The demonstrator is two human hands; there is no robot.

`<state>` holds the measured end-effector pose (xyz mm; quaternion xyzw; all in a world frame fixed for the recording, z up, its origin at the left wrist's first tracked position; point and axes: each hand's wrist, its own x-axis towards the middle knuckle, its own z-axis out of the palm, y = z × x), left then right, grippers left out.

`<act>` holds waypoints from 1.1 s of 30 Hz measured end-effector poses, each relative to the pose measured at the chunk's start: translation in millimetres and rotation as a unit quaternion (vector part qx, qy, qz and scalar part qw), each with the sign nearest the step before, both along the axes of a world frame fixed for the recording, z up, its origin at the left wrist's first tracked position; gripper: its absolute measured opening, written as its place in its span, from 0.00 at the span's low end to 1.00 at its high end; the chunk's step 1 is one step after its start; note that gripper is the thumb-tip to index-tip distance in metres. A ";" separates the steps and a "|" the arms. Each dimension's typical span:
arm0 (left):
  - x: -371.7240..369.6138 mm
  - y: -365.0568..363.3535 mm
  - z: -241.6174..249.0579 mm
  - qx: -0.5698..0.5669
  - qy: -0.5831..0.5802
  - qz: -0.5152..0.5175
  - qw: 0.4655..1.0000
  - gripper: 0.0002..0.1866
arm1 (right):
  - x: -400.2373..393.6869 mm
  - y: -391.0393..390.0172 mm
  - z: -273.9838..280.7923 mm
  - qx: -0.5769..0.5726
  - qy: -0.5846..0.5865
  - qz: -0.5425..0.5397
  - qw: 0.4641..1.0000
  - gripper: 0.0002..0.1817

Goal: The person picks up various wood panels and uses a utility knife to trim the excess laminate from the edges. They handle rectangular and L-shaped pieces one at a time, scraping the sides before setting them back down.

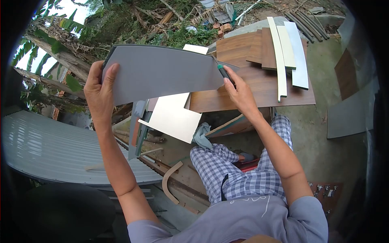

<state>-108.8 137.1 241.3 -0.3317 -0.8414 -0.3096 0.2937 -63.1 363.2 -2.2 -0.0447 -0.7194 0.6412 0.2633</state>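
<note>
My left hand [101, 83] grips the left end of a grey board [162, 71], thumb on its face and fingers behind. The board is raised and tilted, with a dark upper edge. In my right hand [240, 91] is a small utility knife [223, 71] with a green and black handle. Its thin tip meets the upper edge near the board's right end. Behind and below the board lies a brown wood-grain panel [251, 91] on the work surface. A white cut panel [174, 117] sits below the board.
Narrow white strips [279, 60] and smaller brown boards [255, 46] are stacked on the wood-grain panel. A blue-grey cloth [201, 135] hangs at the near side. Corrugated sheeting [69, 141] is at left, a curved wood strip [168, 182] below. Panels [352, 109] lean at right.
</note>
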 end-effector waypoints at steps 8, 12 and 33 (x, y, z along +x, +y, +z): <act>-1.5 -6.3 -0.9 0.009 -0.005 0.010 1.000 0.13 | -4.5 11.7 -34.5 0.031 -0.011 -0.024 0.999 0.23; -3.0 -11.2 1.2 -0.007 -0.022 0.006 1.000 0.10 | 1.7 15.9 -10.3 -0.249 -0.081 0.157 0.952 0.23; 4.8 -11.1 -3.9 0.021 0.007 0.021 1.000 0.12 | 6.5 11.1 1.8 -0.492 -0.034 0.267 0.828 0.21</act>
